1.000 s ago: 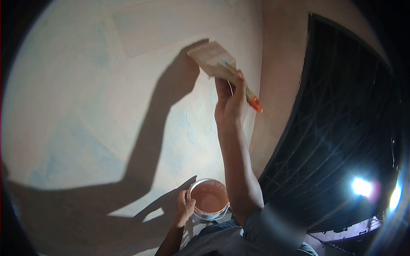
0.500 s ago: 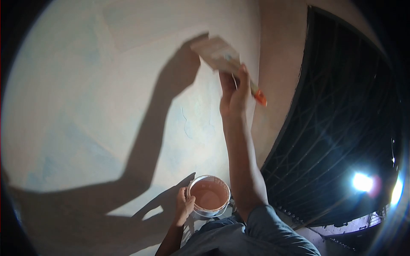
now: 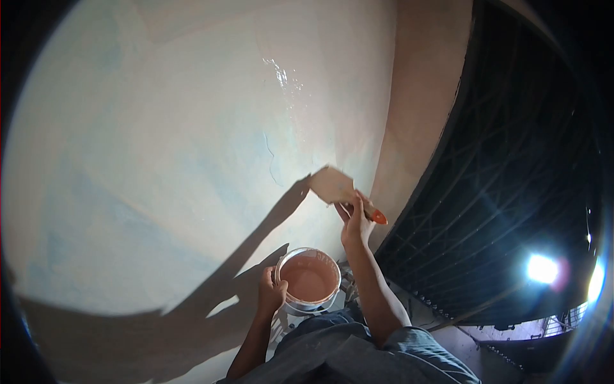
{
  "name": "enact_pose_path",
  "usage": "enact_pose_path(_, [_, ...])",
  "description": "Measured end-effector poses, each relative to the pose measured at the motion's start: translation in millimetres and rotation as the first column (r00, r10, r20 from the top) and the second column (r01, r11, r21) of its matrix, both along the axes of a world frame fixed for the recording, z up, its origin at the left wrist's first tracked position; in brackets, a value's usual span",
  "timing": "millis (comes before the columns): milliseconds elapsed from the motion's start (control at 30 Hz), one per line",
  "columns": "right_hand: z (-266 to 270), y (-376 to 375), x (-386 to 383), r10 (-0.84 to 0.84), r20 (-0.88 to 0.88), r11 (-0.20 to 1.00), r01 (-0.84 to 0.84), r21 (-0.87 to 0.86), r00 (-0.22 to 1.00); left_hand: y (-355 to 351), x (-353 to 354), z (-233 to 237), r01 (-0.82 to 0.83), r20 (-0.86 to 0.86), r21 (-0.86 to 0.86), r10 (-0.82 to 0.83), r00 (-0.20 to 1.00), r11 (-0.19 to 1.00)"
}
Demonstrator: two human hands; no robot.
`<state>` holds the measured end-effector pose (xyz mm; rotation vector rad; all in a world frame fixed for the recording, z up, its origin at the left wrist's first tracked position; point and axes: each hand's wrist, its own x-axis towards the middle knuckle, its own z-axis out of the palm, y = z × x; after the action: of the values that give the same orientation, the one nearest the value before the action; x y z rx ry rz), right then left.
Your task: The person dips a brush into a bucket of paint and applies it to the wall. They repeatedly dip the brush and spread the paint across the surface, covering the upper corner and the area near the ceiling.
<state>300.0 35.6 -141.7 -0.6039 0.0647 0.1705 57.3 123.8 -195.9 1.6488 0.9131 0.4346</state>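
Observation:
A wide flat brush (image 3: 332, 185) with an orange-tipped handle is in my right hand (image 3: 355, 223), whose fingers close round the handle. Its bristle end is at the pale wall (image 3: 192, 128); whether it touches is hard to tell. My left hand (image 3: 272, 291) grips the left rim of a round bucket (image 3: 307, 306), thumb over the edge. Inside the bucket is pinkish-brown liquid (image 3: 309, 280). Wet, shiny marks (image 3: 281, 75) show on the wall above the brush.
A dark metal grille (image 3: 499, 166) stands to the right, past the wall's corner. A bright lamp (image 3: 542, 269) glares at the lower right. Shadows of my arms fall across the lower wall.
My right hand has come down with the brush, from high on the wall to just above the bucket. The shiny marks on the wall are now in plain view. The bucket sits slightly higher in view.

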Motion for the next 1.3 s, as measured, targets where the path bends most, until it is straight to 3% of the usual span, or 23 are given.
enact_pose_path(67, [-20, -13, -2, -0.035, -0.094, 0.975, 0.013, -0.223, 0.995, -4, 2, 14, -0.015, -0.061, -0.028, 0.013, 0.998, 0.999])
enact_pose_path(100, [-19, -14, 0, -0.045, -0.102, 0.974, 0.021, -0.225, 0.994, -3, 0, 7, -0.005, -0.069, -0.029, 0.003, 0.998, 1.000])
enact_pose_path(167, [0, -5, 16, -0.031, 0.085, 0.971, 0.050, -0.232, 0.996, 4, -3, -11, 0.051, 0.006, 0.068, -0.052, 0.999, 0.996])
enact_pose_path(267, [110, 0, 38, -0.067, 0.256, 0.941, 0.146, -0.306, 0.964, -2, 2, 13, 0.076, -0.058, 0.130, -0.069, 0.996, 0.989])
enact_pose_path(333, [169, 2, 59, -0.077, 0.453, 0.965, 0.180, -0.189, 0.888, 0, 1, 6, 0.059, -0.042, 0.084, -0.056, 0.998, 0.995])
enact_pose_path(367, [197, 3, 67, -0.112, 0.493, 0.982, 0.171, -0.075, 0.863, 0, -1, 1, 0.040, -0.019, 0.039, -0.039, 0.999, 0.998])
enact_pose_path(433, [246, -4, 74, -0.100, 0.518, 0.995, 0.075, 0.068, 0.850, 5, -3, -8, 0.061, -0.022, 0.118, -0.059, 0.998, 0.991])
enact_pose_path(500, [263, -2, 83, -0.083, 0.580, 0.995, 0.035, 0.093, 0.810, 3, -1, -3, 0.056, -0.036, 0.106, -0.052, 0.998, 0.993])
enact_pose_path(567, [251, 2, 84, -0.064, 0.630, 0.993, -0.012, 0.116, 0.774, 1, -1, -1, 0.023, -0.038, 0.002, -0.023, 0.999, 1.000])
enact_pose_path(667, [186, 15, 89, 0.017, 0.474, 0.975, -0.119, 0.185, 0.880, -3, 2, 13, 0.042, -0.020, 0.085, -0.041, 0.999, 0.995])
enact_pose_path(833, [-24, 0, 64, 0.115, 0.023, 0.993, -0.115, -0.033, 0.993, -2, 4, 11, 0.023, -0.044, 0.100, -0.019, 0.999, 0.995])
enact_pose_path(900, [-60, -20, 44, 0.104, -0.027, 0.989, -0.107, -0.107, 0.994, -8, 9, 37, 0.002, -0.115, -0.017, -0.004, 0.993, 1.000])
enact_pose_path(967, [-86, -27, 43, 0.059, -0.066, 0.949, -0.076, -0.306, 0.996, -3, 9, 32, 0.003, -0.106, -0.047, -0.008, 0.994, 0.999])
enact_pose_path(1033, [-79, -20, 47, 0.039, -0.078, 0.946, -0.062, -0.318, 0.996, 0, 8, 30, 0.047, -0.130, -0.036, -0.051, 0.990, 0.998])
enact_pose_path(1067, [-69, -14, 53, 0.050, -0.001, 0.936, -0.047, -0.349, 0.999, 6, 6, 18, 0.054, -0.128, -0.037, -0.058, 0.990, 0.998])
enact_pose_path(1133, [-28, -2, 63, 0.048, 0.096, 0.905, -0.002, -0.426, 0.994, 17, 0, -12, 0.103, -0.049, 0.176, -0.096, 0.994, 0.979])
enact_pose_path(1167, [8, 2, 71, 0.034, 0.119, 0.882, 0.026, -0.470, 0.992, 14, 2, -1, 0.105, -0.049, 0.179, -0.098, 0.994, 0.978])
enact_pose_path(1233, [66, 4, 87, -0.023, 0.275, 0.940, 0.114, -0.321, 0.961, 0, 5, 25, 0.057, -0.035, 0.000, -0.057, 0.998, 0.998])
enact_pose_path(1300, [121, -6, 96, -0.034, 0.336, 0.988, 0.082, -0.131, 0.941, 0, 5, 20, 0.053, -0.069, 0.090, -0.047, 0.997, 0.995])
